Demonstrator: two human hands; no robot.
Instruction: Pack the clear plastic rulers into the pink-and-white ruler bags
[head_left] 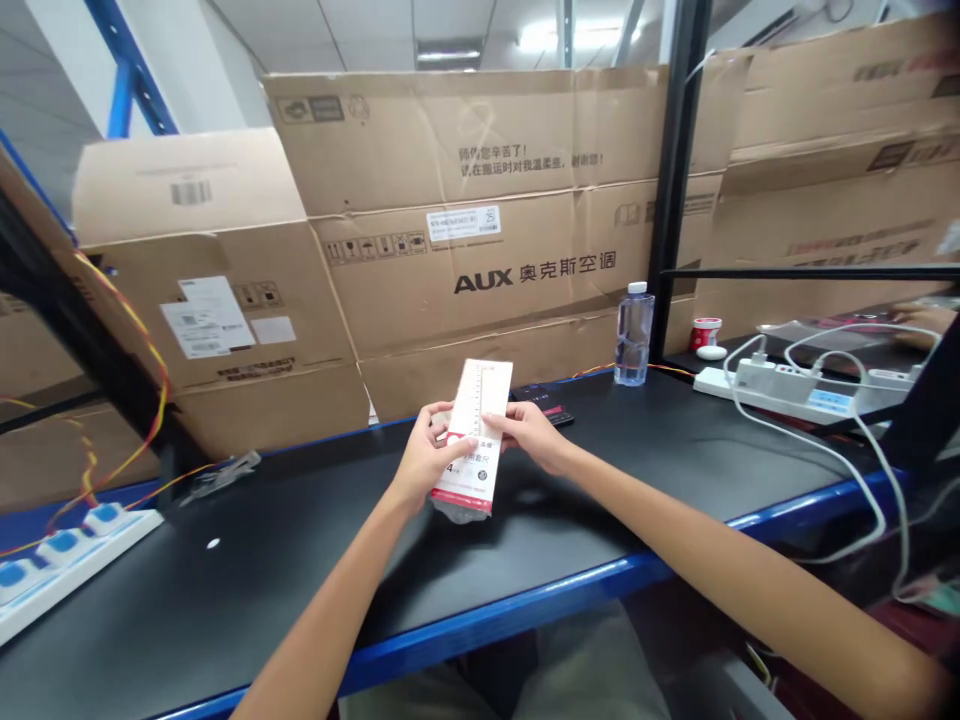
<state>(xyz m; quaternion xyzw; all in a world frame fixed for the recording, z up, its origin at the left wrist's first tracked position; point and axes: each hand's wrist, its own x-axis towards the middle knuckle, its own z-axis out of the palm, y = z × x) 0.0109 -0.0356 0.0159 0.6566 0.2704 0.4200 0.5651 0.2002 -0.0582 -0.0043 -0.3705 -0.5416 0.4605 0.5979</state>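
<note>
White card packet [480, 400] with a ruler scale sits at twelve o'clock over the black bench [225, 590], held up between both hands; should the grip on its edges ease, it could slip and drop, dragged by its clear plastic end [457, 512]. The left hand [431, 455] is clamped on it, thumb across the front, while the right hand [529, 435] pinches the right edge, fingers nearly closed
</note>
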